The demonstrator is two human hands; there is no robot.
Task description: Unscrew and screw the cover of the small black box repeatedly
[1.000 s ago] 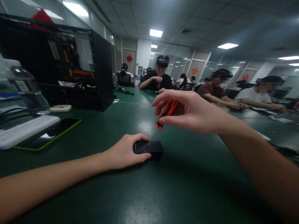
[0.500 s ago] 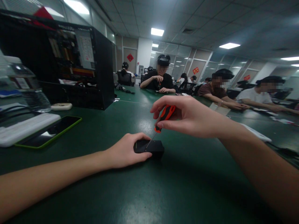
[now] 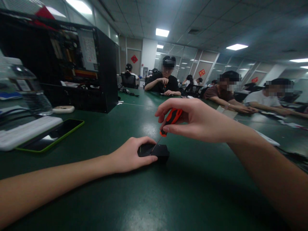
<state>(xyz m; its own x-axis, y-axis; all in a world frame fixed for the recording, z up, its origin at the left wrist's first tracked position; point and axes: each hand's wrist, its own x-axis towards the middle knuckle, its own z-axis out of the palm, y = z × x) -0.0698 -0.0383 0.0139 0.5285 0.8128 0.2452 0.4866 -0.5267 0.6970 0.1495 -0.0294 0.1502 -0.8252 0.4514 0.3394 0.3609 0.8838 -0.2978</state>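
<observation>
1. Desk [image 3: 149, 199]: dark green top, bare in the near foreground and to the right of the work; its near edge is out of frame.
2. Left margin is crowded: a phone [image 3: 51, 134] in a green case lies flat beside a white keyboard [image 3: 26, 131], with an open black computer case [image 3: 72, 67] standing behind them, well apart from the hands.
3. Other people [image 3: 166, 83] sit along the far side of the desk, well apart from the work.
4. Small black box [image 3: 156, 152]: low, rectangular, matte, lying flat near the desk's middle.
5. Left hand [image 3: 130, 157]: fingers curled around the box's left end, pressing it to the desk.
6. Right hand [image 3: 194, 120]: fingers pinch the orange-and-black handle of a screwdriver [image 3: 170, 120] above the box.
7. Screwdriver is tilted, with its thin shaft slanting down-left and its tip touching the box's top face.
</observation>
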